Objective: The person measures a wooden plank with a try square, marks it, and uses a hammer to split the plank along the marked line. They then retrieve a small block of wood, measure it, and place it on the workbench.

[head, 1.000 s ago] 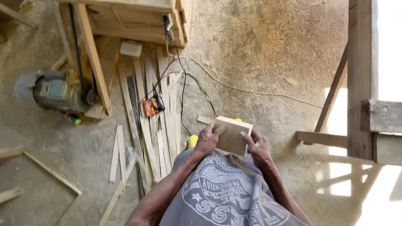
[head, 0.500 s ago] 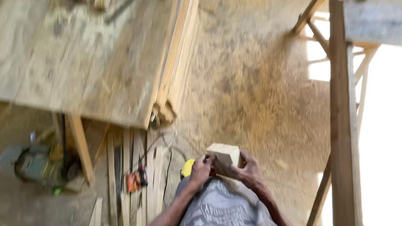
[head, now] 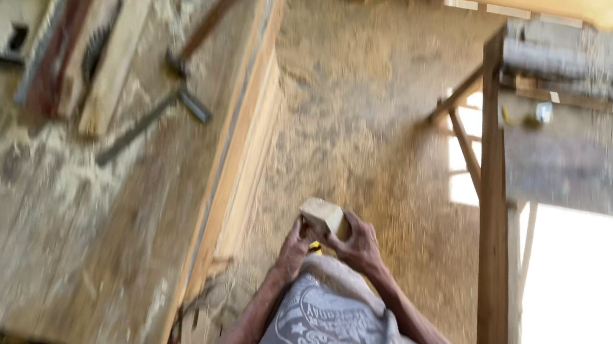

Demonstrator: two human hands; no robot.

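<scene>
Low centre: left hand (head: 293, 248) and right hand (head: 357, 244) both grip small pale wooden block (head: 323, 216); carrying step, setting-down spot likely needed next.

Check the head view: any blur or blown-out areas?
Head view: motion blur smears the workbench and its tools; the wood block between left hand and right hand reads soft but clear; the sunlit opening at lower right is overexposed to white.

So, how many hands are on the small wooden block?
2: the left hand grips the wooden block on its left side, and the right hand grips its right side.
</scene>
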